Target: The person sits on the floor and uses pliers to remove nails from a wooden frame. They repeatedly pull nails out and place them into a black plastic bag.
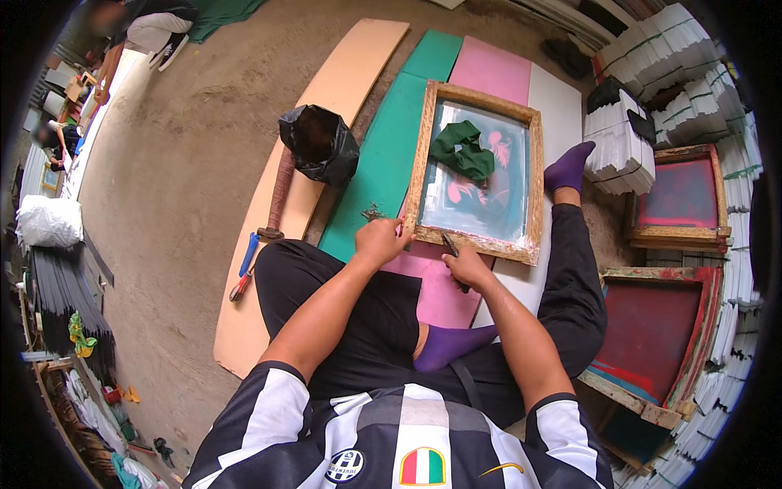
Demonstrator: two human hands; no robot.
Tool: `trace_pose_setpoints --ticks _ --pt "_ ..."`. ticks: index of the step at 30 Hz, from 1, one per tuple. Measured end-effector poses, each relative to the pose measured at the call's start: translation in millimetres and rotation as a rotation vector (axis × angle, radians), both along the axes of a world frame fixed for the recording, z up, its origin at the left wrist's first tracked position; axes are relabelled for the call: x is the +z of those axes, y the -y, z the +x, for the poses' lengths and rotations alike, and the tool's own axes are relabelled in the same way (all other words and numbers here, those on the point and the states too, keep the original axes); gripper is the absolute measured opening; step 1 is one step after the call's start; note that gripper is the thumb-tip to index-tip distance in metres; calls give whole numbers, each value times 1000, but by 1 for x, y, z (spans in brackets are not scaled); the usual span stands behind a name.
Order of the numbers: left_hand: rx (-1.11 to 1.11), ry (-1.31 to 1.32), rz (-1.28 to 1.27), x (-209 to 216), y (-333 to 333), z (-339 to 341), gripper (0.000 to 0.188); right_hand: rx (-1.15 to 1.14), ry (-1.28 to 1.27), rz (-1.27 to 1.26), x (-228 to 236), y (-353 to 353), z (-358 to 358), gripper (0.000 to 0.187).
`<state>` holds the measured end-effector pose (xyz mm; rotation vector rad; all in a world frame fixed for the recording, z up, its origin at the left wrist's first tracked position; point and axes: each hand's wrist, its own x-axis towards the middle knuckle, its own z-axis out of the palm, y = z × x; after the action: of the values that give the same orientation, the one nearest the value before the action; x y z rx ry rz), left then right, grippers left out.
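A wooden-framed printing screen (pixel 535 191) lies tilted across the coloured sheets before me, its mesh blue-grey with a pink floral pattern. A crumpled dark green cloth (pixel 464 151) rests on the mesh. My left hand (pixel 381 242) is closed at the near left corner of the frame, its thumb and finger against the wood. Closed around a slim dark tool (pixel 450 244), my right hand (pixel 467 267) is just below the near rail. The tool's upper end points at that rail; its exact kind is unclear. Dark scraps (pixel 373 212) lie beside my left hand.
A black plastic bag (pixel 322 151) stands open at left, near a brown-wrapped handle (pixel 281 191) and blue-handled tool (pixel 248 254). Peach (pixel 326 106), green, pink and white sheets lie beneath. Red screens (pixel 660 326) and white stacks (pixel 615 147) line the right. People work at far left.
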<state>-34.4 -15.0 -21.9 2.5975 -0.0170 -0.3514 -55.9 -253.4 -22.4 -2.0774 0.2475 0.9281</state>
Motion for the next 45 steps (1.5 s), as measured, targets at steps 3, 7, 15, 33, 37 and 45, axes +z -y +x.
trace_pose_setpoints --ticks 3,7,15,33,37,45 --pt "-15 -62 6 1 2 1 48 -77 25 -88 -3 -11 -8 39" --pt "-15 -86 29 -1 4 1 50 -49 62 -162 -17 -10 -13 38" --pt "12 -76 22 3 8 0 50 -97 301 -299 -23 -23 -34 37" --pt "-521 714 -63 -6 -8 -13 9 67 99 248 -10 -28 -41 21" --pt "-396 650 -16 -13 -12 -7 6 -108 -231 478 -13 -15 -30 35" --pt "104 95 261 -19 -47 8 20 -254 -445 502 -17 18 -2 35"
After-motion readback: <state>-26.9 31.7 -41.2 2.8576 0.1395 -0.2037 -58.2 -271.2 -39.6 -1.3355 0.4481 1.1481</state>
